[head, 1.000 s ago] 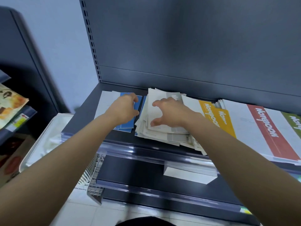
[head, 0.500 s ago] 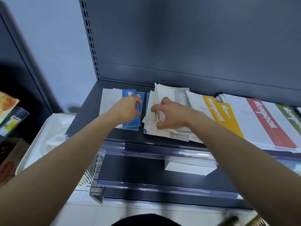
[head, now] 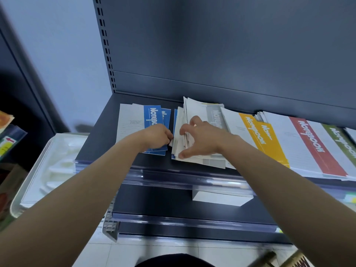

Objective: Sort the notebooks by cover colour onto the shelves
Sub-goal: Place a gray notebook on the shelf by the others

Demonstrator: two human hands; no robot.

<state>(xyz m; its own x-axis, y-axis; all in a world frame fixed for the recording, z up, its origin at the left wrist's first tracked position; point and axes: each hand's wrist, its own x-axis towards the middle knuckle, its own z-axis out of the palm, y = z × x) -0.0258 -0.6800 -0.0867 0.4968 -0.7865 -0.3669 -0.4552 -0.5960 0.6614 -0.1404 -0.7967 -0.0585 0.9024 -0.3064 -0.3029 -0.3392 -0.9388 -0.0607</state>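
Mixed stack (head: 200,110) of notebooks lies on the upper shelf (head: 100,139), left of centre, its top cover white with a grey "Notebook" band; a blue edge shows at the bottom left of the pile. The sheets are uneven and fanned, and the upper covers are raised along the left side. Right hand (head: 204,138) grasps the stack: fingers curled into its left edge between the covers, thumb pressed on the near left corner. Left hand (head: 158,137) lies over the blue notebooks (head: 152,116) just left of the stack, fingers curled, knuckles against the stack's left edge beside a white corner; fingertips are hidden, so I cannot tell whether it pinches a cover or only touches it. The blue notebooks, at least two and overlapped, lie flat with a narrow strip of bare shelf between them and the stack. To the right, touching or partly under the stack, lie yellow notebooks (head: 256,135), then a red-band notebook (head: 312,143), then a green-band notebook (head: 341,141) at the frame edge, all flat in one row along the same shelf. Dark back panel (head: 212,54) rises behind. Below, the lower shelf (head: 154,197) carries a white box (head: 219,198) under the front rail. A white tray (head: 48,160) sits left of the unit, lower down.
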